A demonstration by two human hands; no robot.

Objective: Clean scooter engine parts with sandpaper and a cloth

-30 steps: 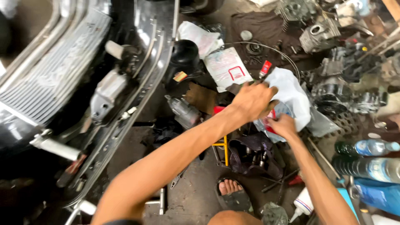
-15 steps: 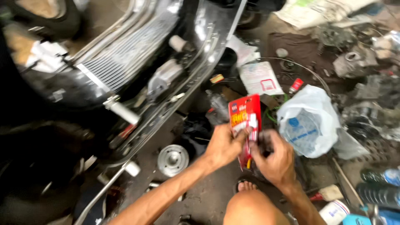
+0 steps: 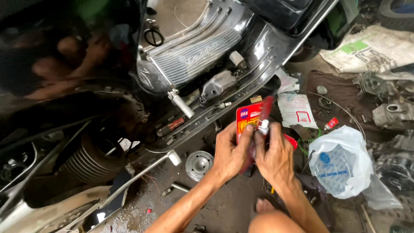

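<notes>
Both of my hands hold a red blister package (image 3: 249, 117) in front of me, above the dirty floor. My left hand (image 3: 231, 152) grips its left side with the thumb on the card. My right hand (image 3: 273, 156) pinches a small white-capped tube (image 3: 264, 125) at the package's right edge. A black scooter body (image 3: 202, 56) with a ribbed footboard lies on its side just beyond the package.
A white plastic bag (image 3: 340, 166) with a round blue-printed lid sits to the right. A metal pulley disc (image 3: 199, 165) lies on the floor left of my hands. Engine parts (image 3: 390, 113), papers (image 3: 296, 110) and a sack crowd the right. My bare foot (image 3: 264, 205) is below.
My hands left the white bag on the right, came together to the left and now hold the red package up. The view swung left over the scooter.
</notes>
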